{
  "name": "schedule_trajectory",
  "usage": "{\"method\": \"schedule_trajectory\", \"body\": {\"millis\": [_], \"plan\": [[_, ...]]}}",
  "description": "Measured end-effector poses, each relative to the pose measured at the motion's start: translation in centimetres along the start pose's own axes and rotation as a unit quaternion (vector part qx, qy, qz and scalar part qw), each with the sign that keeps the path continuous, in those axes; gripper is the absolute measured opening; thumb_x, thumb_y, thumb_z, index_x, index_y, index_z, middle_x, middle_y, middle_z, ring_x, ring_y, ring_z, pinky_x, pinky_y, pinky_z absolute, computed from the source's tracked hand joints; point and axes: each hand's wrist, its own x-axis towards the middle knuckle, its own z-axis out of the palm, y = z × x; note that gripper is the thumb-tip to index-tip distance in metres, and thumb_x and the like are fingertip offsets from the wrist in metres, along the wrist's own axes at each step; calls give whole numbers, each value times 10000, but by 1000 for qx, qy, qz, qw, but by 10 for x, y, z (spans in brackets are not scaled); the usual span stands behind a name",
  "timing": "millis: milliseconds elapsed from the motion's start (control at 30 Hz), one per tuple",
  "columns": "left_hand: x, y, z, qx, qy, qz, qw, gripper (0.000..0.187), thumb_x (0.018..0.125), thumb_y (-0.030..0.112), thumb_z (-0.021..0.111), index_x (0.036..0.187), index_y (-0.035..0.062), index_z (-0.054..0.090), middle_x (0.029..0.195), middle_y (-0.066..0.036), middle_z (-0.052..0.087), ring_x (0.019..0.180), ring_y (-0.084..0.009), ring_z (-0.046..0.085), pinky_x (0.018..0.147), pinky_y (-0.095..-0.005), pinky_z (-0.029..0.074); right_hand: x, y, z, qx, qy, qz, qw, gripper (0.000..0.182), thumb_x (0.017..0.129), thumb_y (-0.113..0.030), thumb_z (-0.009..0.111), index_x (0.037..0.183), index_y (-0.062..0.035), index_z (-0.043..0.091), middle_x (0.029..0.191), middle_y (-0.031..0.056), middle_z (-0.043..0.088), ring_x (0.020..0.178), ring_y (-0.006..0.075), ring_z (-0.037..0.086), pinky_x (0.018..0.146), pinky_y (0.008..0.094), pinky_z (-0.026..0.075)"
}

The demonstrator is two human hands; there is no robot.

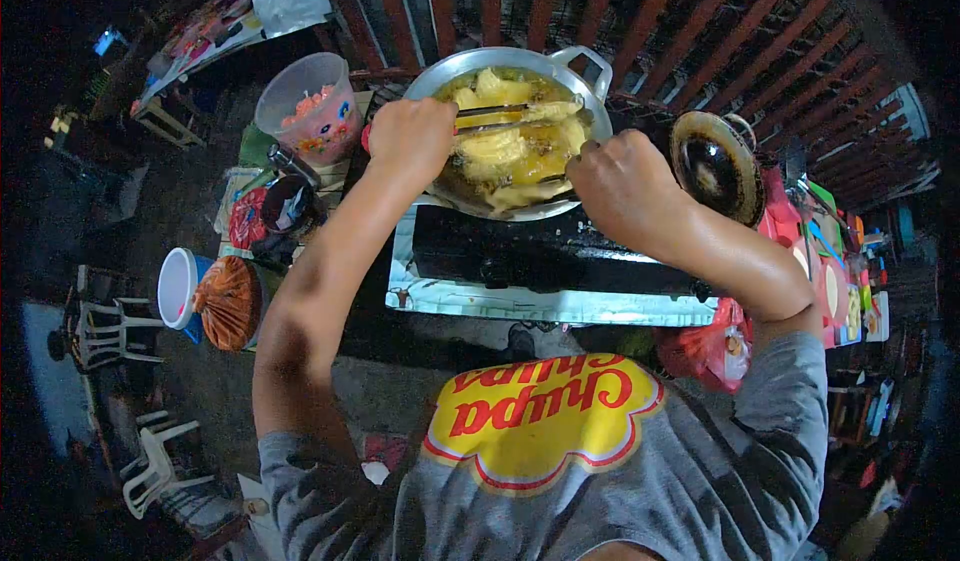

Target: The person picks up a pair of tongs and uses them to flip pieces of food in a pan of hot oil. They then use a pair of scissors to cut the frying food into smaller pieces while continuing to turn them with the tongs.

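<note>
The left hand [412, 139] is closed around dark metal tongs [505, 119], whose long axis runs sideways from the fist across the round silver pan [590, 66]; the right hand [622, 183], curled shut at the pan's near rim, holds something hidden; pale yellow, glossy food pieces [505, 156] lie just beyond both hands, on the stove [540, 261].

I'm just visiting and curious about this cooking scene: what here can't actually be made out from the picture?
- Head view: the right hand is fisted over the pan rim, so whatever it grips is hidden.
- The left hand covers the tongs handle.
- The stove burner is hidden under the pan.
- What the yellow food is: too blurred.
- The plastic tub contents: too small.
- The surroundings are too dark.
</note>
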Motion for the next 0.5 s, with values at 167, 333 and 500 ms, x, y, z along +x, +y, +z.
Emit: {"method": "schedule_trajectory", "body": {"millis": [167,333,500], "plan": [[-10,-5,-1,-6,23,-3,1000,299,717,277,712,988,157,672,725,-100,657,684,-261,662,587,-382,511,-13,38,-20,90,-78,89,989,419,642,-356,734,975,-113,660,843,79,648,774,263,649,651,390,500],[-15,-9,-1,-7,34,-3,999,303,709,271,719,982,150,668,710,-107,652,672,-262,660,589,-382,512,-6,77,44,51,77,169,981,329,645,-325,703,909,-132,669,831,101,657,714,272,657,606,400,520],[-16,-9,-6,-5,-4,-11,1000,313,712,271,719,993,147,661,747,-110,656,692,-273,658,600,-390,512,32,80,94,48,16,183,982,504,659,-347,715,1124,-178,623,977,92,642,806,273,645,663,391,518]]}}
